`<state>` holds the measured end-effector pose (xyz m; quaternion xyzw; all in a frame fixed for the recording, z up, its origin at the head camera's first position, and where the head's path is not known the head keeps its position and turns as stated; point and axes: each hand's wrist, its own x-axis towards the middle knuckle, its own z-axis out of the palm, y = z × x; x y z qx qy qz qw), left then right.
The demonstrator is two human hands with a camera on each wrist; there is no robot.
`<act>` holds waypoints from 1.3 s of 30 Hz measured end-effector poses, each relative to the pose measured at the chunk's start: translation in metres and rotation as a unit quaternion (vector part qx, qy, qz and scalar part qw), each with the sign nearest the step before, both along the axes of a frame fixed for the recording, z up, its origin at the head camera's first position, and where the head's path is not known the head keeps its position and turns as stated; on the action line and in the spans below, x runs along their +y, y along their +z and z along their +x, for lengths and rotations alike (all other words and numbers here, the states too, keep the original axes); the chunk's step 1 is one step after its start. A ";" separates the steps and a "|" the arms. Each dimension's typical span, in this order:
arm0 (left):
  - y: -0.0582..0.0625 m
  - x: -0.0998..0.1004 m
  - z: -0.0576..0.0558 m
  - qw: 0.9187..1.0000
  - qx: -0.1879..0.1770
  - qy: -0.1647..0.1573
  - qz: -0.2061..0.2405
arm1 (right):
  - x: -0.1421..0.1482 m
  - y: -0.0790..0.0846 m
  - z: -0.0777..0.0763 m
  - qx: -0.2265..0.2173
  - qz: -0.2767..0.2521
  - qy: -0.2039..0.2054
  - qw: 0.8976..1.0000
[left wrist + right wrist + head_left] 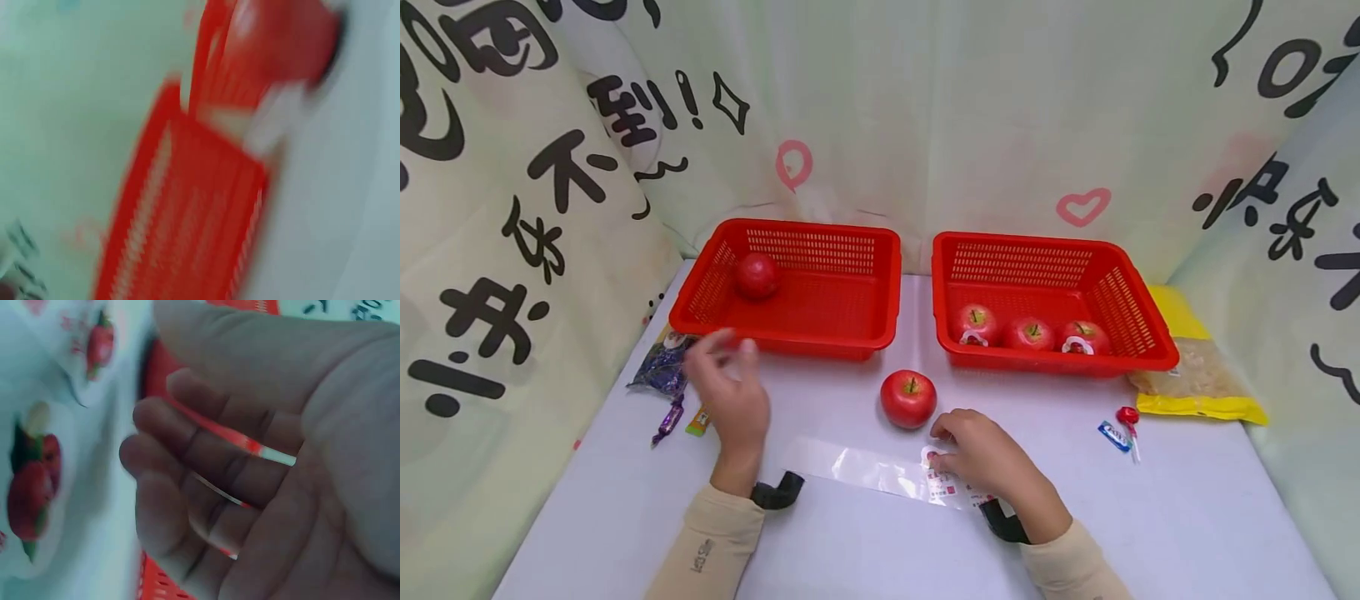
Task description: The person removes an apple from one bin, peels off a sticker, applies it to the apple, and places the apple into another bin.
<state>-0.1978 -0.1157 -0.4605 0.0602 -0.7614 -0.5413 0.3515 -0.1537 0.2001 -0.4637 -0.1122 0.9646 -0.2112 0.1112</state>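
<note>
A red apple [908, 399] sits on the white table between my hands. In front of it lies a clear plastic strip [865, 468] with apple-picture stickers [942, 483] at its right end. My right hand [988, 454] hovers over that end, thumb and fingertips close to the stickers. The right wrist view shows its fingers [187, 437] loosely bent with nothing between them, and a printed apple sticker [37, 481] beside them. My left hand [730, 400] is raised in front of the left red basket [805, 342], fingers loosely bent and holding nothing.
One apple [757, 276] lies in the left basket. Three apples stand in the right red basket [1060, 363], two with stickers showing. Wrapped candies [668, 419] and a dark bag [662, 364] lie at left; a lollipop [1127, 417], a blue-white packet [1115, 436] and a yellow bag [1198, 375] at right.
</note>
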 end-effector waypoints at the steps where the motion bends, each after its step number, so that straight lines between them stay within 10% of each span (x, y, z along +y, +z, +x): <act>1: 0.000 0.011 0.008 0.996 -0.014 -0.066 -0.067 | -0.001 -0.003 0.000 -0.003 0.003 0.003 1.000; 3: -0.001 0.031 0.020 0.948 -0.064 -0.221 -0.218 | -0.002 -0.007 0.000 -0.007 0.015 0.003 1.000; 7: -0.010 0.065 0.037 0.787 -0.164 -0.436 -0.404 | -0.004 -0.011 0.000 -0.019 0.026 0.002 0.999; 9: -0.020 0.077 0.042 0.755 -0.170 -0.452 -0.444 | -0.006 -0.011 0.001 -0.030 0.022 0.001 0.999; 15: -0.042 0.090 0.044 0.773 -0.169 -0.388 -0.473 | -0.009 -0.011 0.000 -0.040 0.011 -0.002 0.999; 20: -0.048 0.091 0.041 0.757 -0.192 -0.377 -0.499 | -0.010 -0.013 0.000 -0.042 -0.001 -0.002 0.999; 30: -0.053 0.090 0.038 0.752 -0.209 -0.391 -0.487 | 0.003 -0.010 0.005 0.005 -0.051 0.073 0.996; 39: -0.052 0.081 0.036 0.743 -0.168 -0.472 -0.443 | 0.020 -0.005 0.003 0.021 -0.119 0.175 0.977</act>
